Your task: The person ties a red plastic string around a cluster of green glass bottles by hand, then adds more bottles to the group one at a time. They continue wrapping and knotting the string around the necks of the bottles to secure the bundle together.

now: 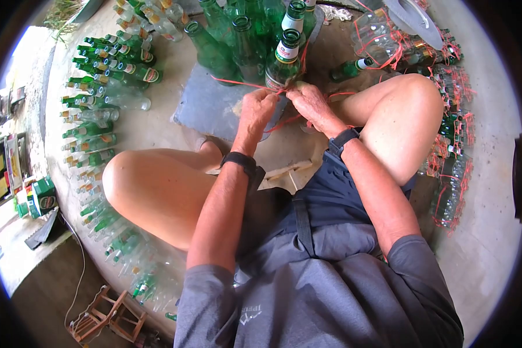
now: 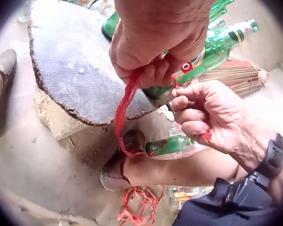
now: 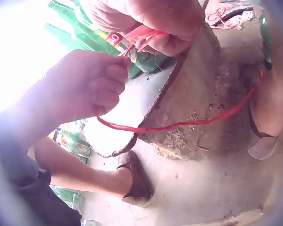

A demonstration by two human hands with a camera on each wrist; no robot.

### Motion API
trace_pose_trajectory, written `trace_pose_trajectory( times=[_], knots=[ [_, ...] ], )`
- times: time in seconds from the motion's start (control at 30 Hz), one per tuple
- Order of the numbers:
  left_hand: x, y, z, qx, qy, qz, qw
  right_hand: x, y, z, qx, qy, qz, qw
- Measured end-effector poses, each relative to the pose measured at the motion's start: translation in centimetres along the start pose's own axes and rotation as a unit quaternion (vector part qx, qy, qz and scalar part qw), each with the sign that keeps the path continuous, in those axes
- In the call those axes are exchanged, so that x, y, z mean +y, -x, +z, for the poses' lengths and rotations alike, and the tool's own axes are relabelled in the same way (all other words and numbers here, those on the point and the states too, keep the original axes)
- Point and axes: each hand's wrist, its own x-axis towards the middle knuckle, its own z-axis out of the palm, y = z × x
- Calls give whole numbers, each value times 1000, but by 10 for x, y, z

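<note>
Red twine [image 1: 238,83] runs around the lower part of a cluster of green glass bottles [image 1: 211,53] standing on a grey slab [image 1: 200,104]. Beside the nearest labelled bottle [image 1: 282,68], my left hand [image 1: 256,113] and right hand [image 1: 308,103] almost meet, each pinching twine. In the left wrist view, a red strand [image 2: 120,115] hangs from my left hand [image 2: 160,40], while curled fingers of my right hand [image 2: 217,113] hold another part. The right wrist view shows twine [image 3: 179,125] trailing from my left hand [image 3: 92,84], with more bunched in my right hand [image 3: 155,23].
Rows of bottles [image 1: 101,93] lie on the floor at the left, and twine-bound bundles [image 1: 458,122] at the right. A single green bottle [image 1: 351,69] lies near the right knee [image 1: 417,98]. Loose twine [image 2: 141,205] is on the floor; a wooden stool [image 1: 107,313] is at lower left.
</note>
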Motion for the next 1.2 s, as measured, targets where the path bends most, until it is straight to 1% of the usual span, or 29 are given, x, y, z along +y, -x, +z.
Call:
trace_pose_trajectory(
  times=[0.07,0.1,0.17,0.2,0.27,0.3,0.37,0.4,0.47,0.67,0.8,0.87,0.9,0.97,1.1,1.17,1.2],
  knots=[
    [-7,-3,2,-6,29,37,999,3,0,1,3,-19,-18,1000],
    [-8,-4,3,-6,29,37,999,6,-2,1,3,-19,-18,1000],
    [-8,-4,5,2,26,52,998,11,-8,1,8,12,-55,998],
    [-11,-7,7,1,26,53,998,15,-10,4,8,12,-55,998],
    [-16,-11,10,32,52,48,997,22,-14,8,64,8,-113,992],
    [-11,-8,8,32,53,48,997,19,-13,7,63,8,-113,991],
    [6,0,2,39,-2,50,998,9,-9,3,53,9,-45,998],
    [5,-2,3,41,-1,52,998,12,-14,2,53,10,-47,997],
    [2,-2,7,67,26,29,997,25,-22,3,67,30,-128,989],
    [5,1,6,72,14,42,996,35,-30,4,84,27,-157,984],
    [5,1,6,73,18,34,997,37,-31,5,65,10,-129,989],
    [3,-1,4,60,1,16,998,52,-41,10,100,12,-179,979],
    [3,-2,4,60,1,17,998,47,-38,8,100,12,-179,979],
    [1,-2,5,49,40,7,998,30,-26,0,6,-67,-42,997],
    [-1,-2,6,36,56,-2,998,22,-18,-3,-6,-70,-23,997],
    [-1,-1,5,26,75,6,997,13,-10,-5,-18,-39,4,999],
    [-2,-1,5,27,74,6,997,15,-10,-3,-18,-39,4,999]
  ],
)
